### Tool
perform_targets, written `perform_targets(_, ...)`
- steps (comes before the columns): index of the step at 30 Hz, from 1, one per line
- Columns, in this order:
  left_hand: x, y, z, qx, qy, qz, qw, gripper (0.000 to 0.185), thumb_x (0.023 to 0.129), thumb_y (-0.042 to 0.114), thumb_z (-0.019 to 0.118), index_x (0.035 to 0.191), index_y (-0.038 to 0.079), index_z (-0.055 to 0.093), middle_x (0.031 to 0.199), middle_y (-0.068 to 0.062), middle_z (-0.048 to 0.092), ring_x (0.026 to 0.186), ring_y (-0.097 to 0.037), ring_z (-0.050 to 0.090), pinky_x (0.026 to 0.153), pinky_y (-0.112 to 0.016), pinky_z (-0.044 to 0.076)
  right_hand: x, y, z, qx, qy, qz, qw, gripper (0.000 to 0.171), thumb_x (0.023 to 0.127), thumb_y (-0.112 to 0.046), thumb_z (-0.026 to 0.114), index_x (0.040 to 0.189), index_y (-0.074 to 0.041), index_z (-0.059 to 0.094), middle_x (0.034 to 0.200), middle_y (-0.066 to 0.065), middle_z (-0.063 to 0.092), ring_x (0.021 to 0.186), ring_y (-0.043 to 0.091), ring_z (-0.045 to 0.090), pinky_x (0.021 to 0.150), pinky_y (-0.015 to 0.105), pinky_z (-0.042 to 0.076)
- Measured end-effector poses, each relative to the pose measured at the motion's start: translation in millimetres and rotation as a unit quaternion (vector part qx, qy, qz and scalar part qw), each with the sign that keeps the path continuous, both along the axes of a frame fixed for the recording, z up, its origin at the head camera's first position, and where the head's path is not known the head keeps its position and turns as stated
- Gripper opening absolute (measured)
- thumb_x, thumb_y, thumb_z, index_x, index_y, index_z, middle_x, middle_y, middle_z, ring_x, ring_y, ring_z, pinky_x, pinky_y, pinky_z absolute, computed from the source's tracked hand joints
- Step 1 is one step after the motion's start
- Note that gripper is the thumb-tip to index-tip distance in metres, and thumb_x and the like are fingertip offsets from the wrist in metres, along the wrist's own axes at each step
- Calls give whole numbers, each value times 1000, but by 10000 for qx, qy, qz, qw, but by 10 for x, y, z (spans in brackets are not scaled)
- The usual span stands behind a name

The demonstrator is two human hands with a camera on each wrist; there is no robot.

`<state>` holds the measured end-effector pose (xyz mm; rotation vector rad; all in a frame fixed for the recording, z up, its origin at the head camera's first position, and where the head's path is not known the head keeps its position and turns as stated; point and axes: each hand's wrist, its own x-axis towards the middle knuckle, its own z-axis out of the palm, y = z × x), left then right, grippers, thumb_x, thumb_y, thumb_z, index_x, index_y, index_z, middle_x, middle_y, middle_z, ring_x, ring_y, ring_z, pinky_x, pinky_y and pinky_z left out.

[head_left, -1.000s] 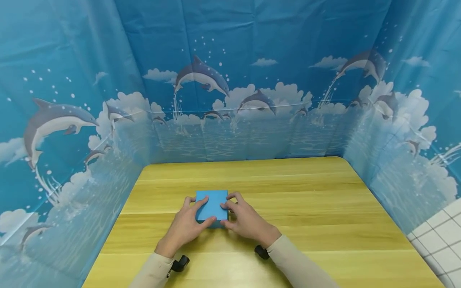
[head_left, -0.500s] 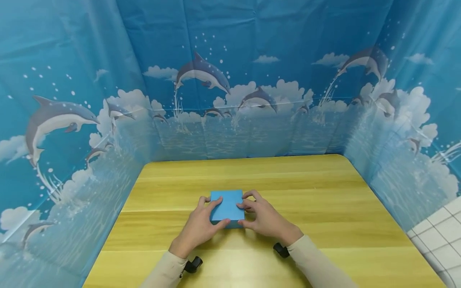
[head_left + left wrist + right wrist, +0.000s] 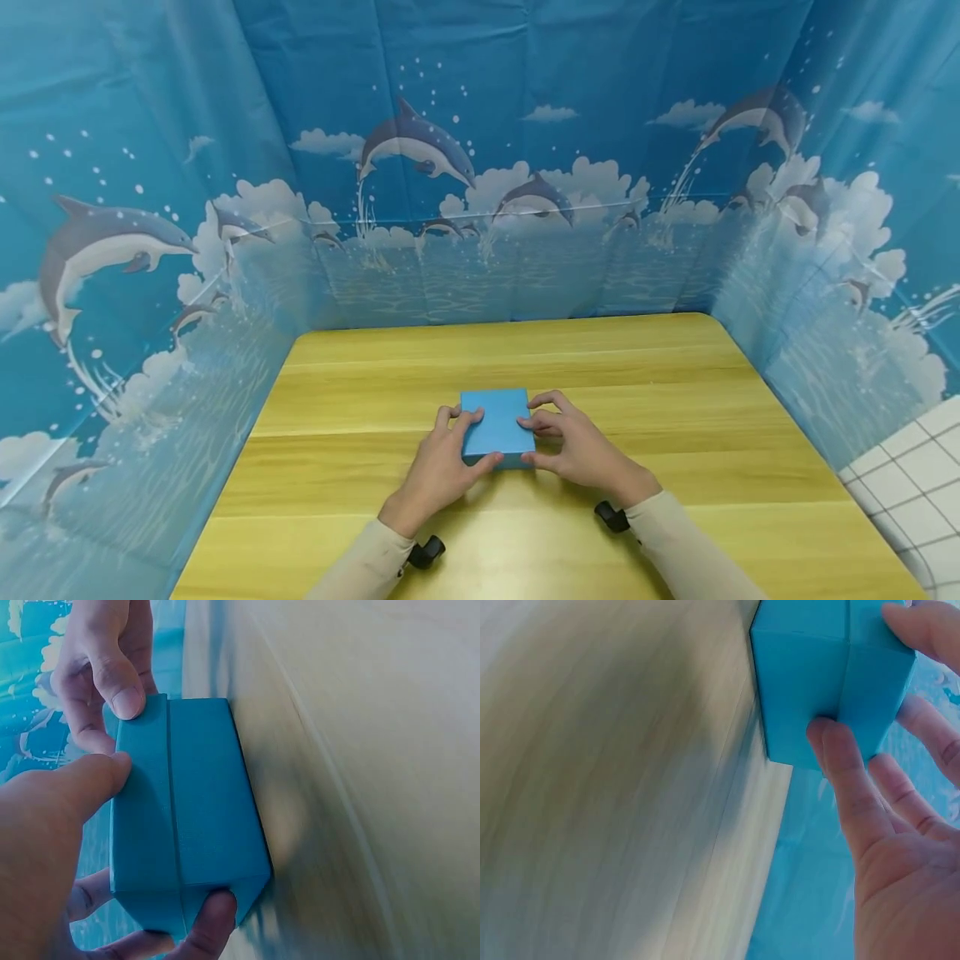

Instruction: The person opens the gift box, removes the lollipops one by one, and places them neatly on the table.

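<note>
Tabletop (image 3: pixel 675 400): both hands slid blue box (image 3: pixel 497 425) rightward.

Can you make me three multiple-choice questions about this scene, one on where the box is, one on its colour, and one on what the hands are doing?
1. Where is the box?
A. on the wooden table
B. on the floor
C. on a shelf

2. What colour is the box?
A. red
B. blue
C. white

3. What are the hands doing?
A. both lie flat, away from the box
B. only one touches it
C. the left hand and the right hand hold its two sides

Answers: 1 A, it rests on the tabletop; 2 B, every view shows blue; 3 C, fingers curl round both sides.
</note>
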<state>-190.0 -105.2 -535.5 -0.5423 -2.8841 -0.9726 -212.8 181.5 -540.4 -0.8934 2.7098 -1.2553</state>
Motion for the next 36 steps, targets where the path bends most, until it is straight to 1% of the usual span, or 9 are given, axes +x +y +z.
perform_targets(3, 2, 52, -9, 44, -78, -65, 9999, 82, 107, 57, 84, 172, 14, 58, 162, -23, 52, 123, -42, 78, 107, -54, 70, 11, 71, -5, 21, -67, -66, 10000, 48, 104, -27, 94, 147, -11, 80, 166, 9, 55, 133, 25, 80, 115, 46, 68)
perform_targets(9, -30, 70, 7, 337, -230, -216, 9989, 78, 109, 49, 85, 172, 13, 57, 167, -25, 48, 137, -44, 74, 114, -53, 67, 0, 144, 14, -161, -137, -173, 9996, 61, 104, -26, 93, 156, -8, 67, 162, 7, 70, 136, 32, 80, 113, 49, 68)
perform_targets(13, -46, 38, -10, 629, -417, -277, 9968, 75, 108, 42, 88, 171, 13, 58, 173, -24, 44, 125, -31, 76, 99, -38, 70, 17, 171, 10, -129, -7, -108, 9999, 62, 104, -21, 92, 159, -5, 69, 168, 14, 60, 132, 36, 79, 111, 50, 69)
perform_targets(15, -57, 25, -27, 777, -509, -318, 9952, 76, 107, 40, 89, 171, 13, 57, 175, -24, 42, 118, -26, 74, 89, -28, 68, 37, 187, 2, -110, -5, -131, 9999, 62, 104, -21, 93, 160, -9, 70, 169, 18, 53, 130, 35, 78, 110, 50, 69)
perform_targets(18, -82, 6, -49, 932, -654, -370, 9928, 86, 105, 40, 91, 175, 13, 50, 176, -25, 42, 117, -25, 71, 84, -22, 64, 58, 211, -10, -72, -129, -184, 9997, 76, 104, -25, 92, 171, -11, 58, 171, 20, 51, 128, 33, 79, 109, 50, 70)
perform_targets(23, -158, -40, -41, 1119, -984, -382, 9881, 112, 99, 39, 98, 184, 12, 31, 177, -23, 44, 116, -22, 70, 82, -27, 63, 40, 228, -14, 66, -641, -274, 9975, 108, 104, -39, 91, 186, -10, 27, 176, 22, 51, 132, 30, 77, 112, 50, 68)
perform_targets(27, -215, -60, -29, 1216, -1284, -489, 9830, 120, 96, 35, 101, 187, 11, 26, 153, -20, 69, 105, -18, 74, 81, -31, 66, 0, 221, -7, 189, -952, -300, 9948, 117, 104, -41, 92, 187, -4, 19, 161, 20, 65, 131, 29, 76, 110, 48, 67)
perform_targets(30, -237, -63, -34, 1270, -1393, -552, 9805, 119, 96, 32, 101, 186, 8, 27, 127, -15, 79, 103, -18, 79, 83, -32, 70, -21, 212, -3, 276, -994, -270, 9943, 117, 103, -41, 93, 186, -2, 20, 148, 15, 71, 127, 26, 75, 107, 46, 68)
perform_targets(36, -258, -82, -58, 1236, -1250, -495, 9832, 119, 95, 33, 102, 185, 6, 29, 127, -15, 81, 107, -20, 81, 82, -31, 71, -41, 172, 9, 248, -962, -219, 9948, 116, 103, -42, 93, 186, -3, 23, 146, 15, 71, 127, 28, 75, 107, 45, 69)
